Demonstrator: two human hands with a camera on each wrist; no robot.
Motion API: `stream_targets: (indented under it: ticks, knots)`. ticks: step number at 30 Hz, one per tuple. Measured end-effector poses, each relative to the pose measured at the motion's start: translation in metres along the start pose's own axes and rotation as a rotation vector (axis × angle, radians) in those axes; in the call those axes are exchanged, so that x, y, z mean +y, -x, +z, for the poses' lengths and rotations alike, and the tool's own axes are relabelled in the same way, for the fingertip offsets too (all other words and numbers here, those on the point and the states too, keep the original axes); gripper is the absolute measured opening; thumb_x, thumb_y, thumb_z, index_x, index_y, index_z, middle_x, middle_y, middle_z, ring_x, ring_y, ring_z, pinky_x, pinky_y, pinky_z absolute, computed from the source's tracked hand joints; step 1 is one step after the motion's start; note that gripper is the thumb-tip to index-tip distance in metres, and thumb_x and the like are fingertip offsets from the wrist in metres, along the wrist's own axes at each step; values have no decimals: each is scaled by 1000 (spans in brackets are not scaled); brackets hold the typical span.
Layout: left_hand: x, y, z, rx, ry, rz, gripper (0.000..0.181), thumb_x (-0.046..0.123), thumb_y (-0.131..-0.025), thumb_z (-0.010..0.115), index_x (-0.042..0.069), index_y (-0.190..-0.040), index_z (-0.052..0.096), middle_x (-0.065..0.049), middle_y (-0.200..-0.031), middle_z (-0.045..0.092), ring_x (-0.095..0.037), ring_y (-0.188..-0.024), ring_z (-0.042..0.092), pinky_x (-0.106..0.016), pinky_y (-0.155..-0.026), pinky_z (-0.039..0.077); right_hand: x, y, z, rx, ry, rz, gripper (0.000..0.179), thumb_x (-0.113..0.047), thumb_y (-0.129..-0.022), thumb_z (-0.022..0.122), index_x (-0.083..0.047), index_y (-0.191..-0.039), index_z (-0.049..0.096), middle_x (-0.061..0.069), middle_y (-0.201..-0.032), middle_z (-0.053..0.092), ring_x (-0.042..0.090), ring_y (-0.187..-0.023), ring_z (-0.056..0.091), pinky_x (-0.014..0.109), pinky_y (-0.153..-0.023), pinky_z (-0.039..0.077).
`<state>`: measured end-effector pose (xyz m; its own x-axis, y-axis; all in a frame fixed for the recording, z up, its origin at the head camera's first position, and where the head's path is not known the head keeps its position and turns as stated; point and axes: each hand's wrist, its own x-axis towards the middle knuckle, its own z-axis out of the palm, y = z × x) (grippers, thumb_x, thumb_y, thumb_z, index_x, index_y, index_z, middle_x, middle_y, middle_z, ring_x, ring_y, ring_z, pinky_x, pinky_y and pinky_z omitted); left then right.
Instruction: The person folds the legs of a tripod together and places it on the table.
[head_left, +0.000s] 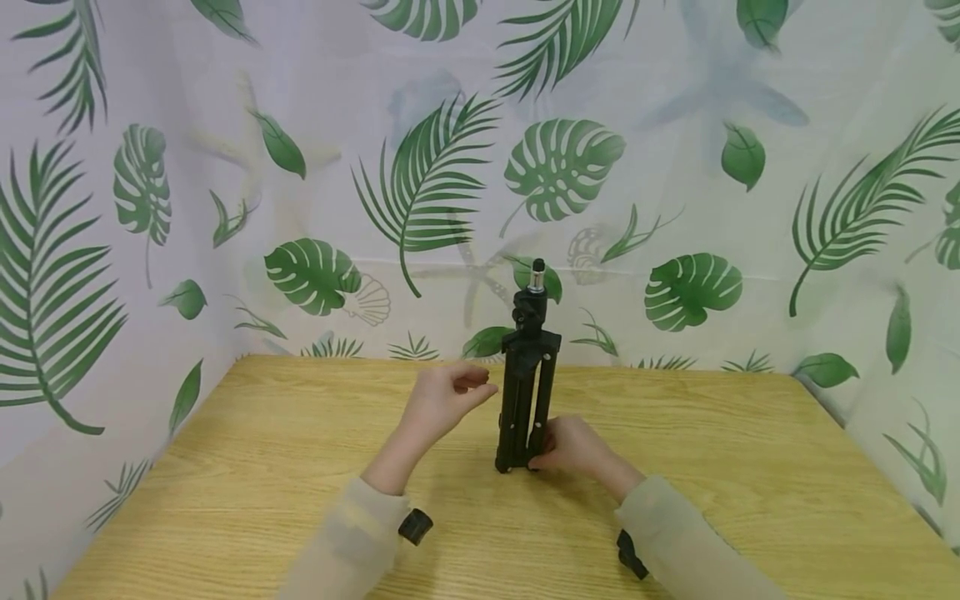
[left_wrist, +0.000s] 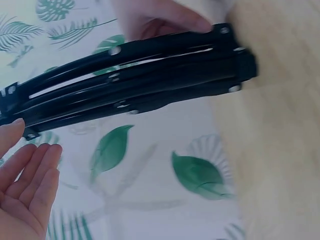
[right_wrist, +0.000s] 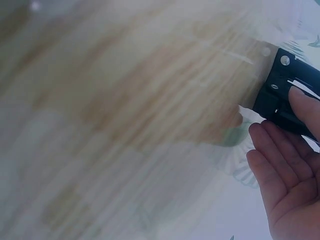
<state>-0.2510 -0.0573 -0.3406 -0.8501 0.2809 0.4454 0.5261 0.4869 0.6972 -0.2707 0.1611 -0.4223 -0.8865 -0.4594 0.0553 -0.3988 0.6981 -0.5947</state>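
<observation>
A black folded tripod with a silver tip stands upright over the wooden table, its legs together. Low on its right side, my right hand pinches the foot end of the legs. The thumb lies on the black legs in the right wrist view, with the fingers behind. To the left of the upper legs is my left hand, fingers loosely bent and holding nothing. In the left wrist view, the tripod legs cross the picture, and the left thumb overlaps their edge; whether it touches them I cannot tell.
The wooden table stretches beneath both arms. A leaf-printed curtain hangs close behind the table's back edge and along both sides. Black straps sit at the sleeves.
</observation>
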Motion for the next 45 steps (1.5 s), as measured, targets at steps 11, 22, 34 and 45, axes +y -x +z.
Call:
stream_targets:
  ticks: [11,22,34,45]
  knots:
    - [36,-26,-29,97,35,97,20,16,-80,66,2,-94,67,-8,-89,66,-15,-78,62,-22,-68,49,0,2,2,4,2,53,19,-11,-67,77,-2,-78,64,0,-65,61,9,-55,55,26,-52,46]
    - [70,-56,-37,202,96,112,27,22,-81,65,4,-101,65,-7,-95,65,-12,-87,60,-25,-77,47,0,1,3,3,-1,44,20,-12,-67,77,-2,-79,64,1,-66,61,10,-57,56,26,-53,46]
    - [83,-74,-27,141,145,74,27,19,-80,67,3,-102,64,-5,-93,64,-12,-83,58,-20,-72,46,1,1,6,13,5,52,23,-13,-65,78,-2,-77,63,1,-65,61,10,-56,55,26,-53,46]
    - [86,-81,-26,90,158,11,23,16,-80,67,4,-99,65,-5,-92,64,-13,-80,59,-21,-69,47,-1,0,5,17,20,69,23,-14,-65,78,-2,-78,64,0,-65,61,10,-56,55,26,-53,46]
